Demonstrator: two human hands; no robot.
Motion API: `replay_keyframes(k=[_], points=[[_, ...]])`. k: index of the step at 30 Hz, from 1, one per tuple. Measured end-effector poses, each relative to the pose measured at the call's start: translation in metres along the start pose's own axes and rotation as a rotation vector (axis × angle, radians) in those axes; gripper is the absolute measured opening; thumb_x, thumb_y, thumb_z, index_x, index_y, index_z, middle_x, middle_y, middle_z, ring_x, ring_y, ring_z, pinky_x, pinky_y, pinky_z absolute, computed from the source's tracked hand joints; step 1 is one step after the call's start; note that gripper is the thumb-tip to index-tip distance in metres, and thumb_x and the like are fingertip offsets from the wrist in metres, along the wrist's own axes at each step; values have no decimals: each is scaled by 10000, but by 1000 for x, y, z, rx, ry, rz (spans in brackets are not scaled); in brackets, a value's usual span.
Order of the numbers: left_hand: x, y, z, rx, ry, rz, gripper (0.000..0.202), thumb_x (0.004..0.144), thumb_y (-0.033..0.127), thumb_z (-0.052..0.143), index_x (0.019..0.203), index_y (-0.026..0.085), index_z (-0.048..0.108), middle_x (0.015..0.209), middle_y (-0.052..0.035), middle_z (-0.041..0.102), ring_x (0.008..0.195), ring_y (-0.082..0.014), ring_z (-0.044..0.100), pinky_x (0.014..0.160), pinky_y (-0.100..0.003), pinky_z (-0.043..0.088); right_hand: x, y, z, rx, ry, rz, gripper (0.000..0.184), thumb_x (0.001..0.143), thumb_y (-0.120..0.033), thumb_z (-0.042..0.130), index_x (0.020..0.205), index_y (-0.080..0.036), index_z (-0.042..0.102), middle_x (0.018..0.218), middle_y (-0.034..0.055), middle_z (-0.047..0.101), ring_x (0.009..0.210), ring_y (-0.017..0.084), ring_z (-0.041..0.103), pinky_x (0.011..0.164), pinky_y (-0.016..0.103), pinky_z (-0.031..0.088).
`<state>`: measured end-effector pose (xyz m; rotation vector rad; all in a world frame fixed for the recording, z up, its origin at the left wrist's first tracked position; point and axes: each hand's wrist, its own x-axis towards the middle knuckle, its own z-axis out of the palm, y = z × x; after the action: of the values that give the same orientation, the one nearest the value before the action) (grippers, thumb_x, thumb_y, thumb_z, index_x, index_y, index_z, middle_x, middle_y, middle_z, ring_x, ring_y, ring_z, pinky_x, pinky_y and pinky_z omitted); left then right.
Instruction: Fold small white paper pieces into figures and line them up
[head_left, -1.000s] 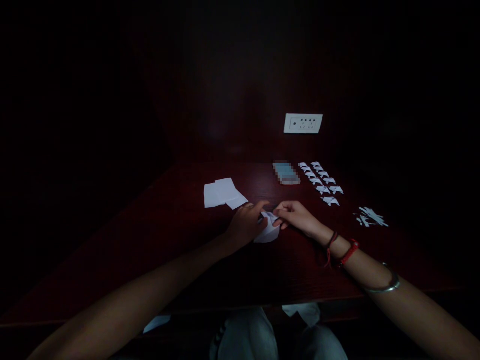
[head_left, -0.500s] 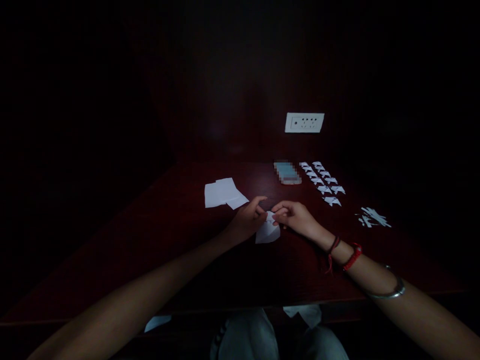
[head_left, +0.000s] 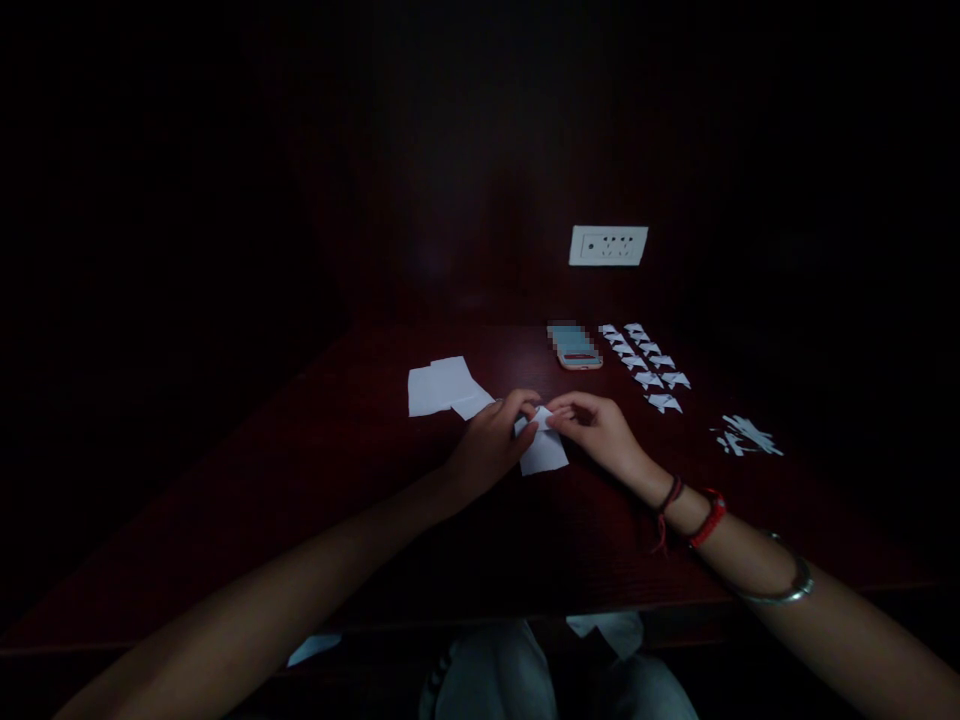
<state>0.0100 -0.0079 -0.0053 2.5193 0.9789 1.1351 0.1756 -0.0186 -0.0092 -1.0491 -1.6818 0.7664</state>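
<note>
While both forearms reach in over the dark red worktop [head_left: 360, 450], the two hands meet around a small white sheet of paper [head_left: 544, 456] near its middle. The left hand [head_left: 489, 440] has its thumb on the paper's left side, with its fingers bent behind the upper edge; the gap between them is small, and they have hold of the paper. The right hand [head_left: 606, 435] pinches the upper right part between thumb and fingertips, nearly closed. A fold shows at the top of the sheet, between the thumbs, and the lower part hangs flat toward the person.

Just beyond the left hand lie overlapping loose sheets [head_left: 441, 386]; whether their near corner touches that hand I cannot tell. Farther back, a phone [head_left: 576, 346], partly blurred out, lies near the wall [head_left: 465, 220], which carries a white socket panel [head_left: 609, 246]. To the right of the phone, small folded paper pieces [head_left: 648, 380] stand in two slanting rows, and nearer the right forearm lies a loose heap of paper strips [head_left: 748, 435]. The right arm wears a dark cord [head_left: 670, 495], a red bracelet [head_left: 709, 518] and a silver bangle [head_left: 796, 586].
</note>
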Motion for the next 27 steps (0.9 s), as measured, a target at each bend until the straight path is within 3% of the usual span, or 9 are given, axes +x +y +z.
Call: replay_keyframes(k=[8, 13, 27], points=[[1, 3, -2, -40, 148, 89, 46, 781, 161, 474, 820, 171, 496, 989, -33, 434, 892, -118, 508, 799, -281, 423, -2, -10, -2, -184, 39, -156, 118, 722, -250, 538, 783, -170, 601, 712, 14, 564, 636, 109, 494, 579, 223, 392], [1, 2, 0, -80, 160, 82, 69, 782, 165, 478, 839, 174, 517, 1089, -45, 393, 939, -125, 509, 822, -294, 426, -3, -13, -3, -229, 74, -213, 107, 741, -236, 517, 777, -178, 599, 722, 18, 562, 663, 119, 504, 612, 234, 396], [0, 9, -4, 39, 193, 72, 101, 780, 165, 479, 873, 188, 510, 1102, -36, 452, 991, -144, 459, 845, -328, 398, -4, -16, -2, -229, 92, -254, 119, 744, -224, 518, 795, -188, 619, 749, 31, 584, 690, 131, 526, 639, 250, 414]])
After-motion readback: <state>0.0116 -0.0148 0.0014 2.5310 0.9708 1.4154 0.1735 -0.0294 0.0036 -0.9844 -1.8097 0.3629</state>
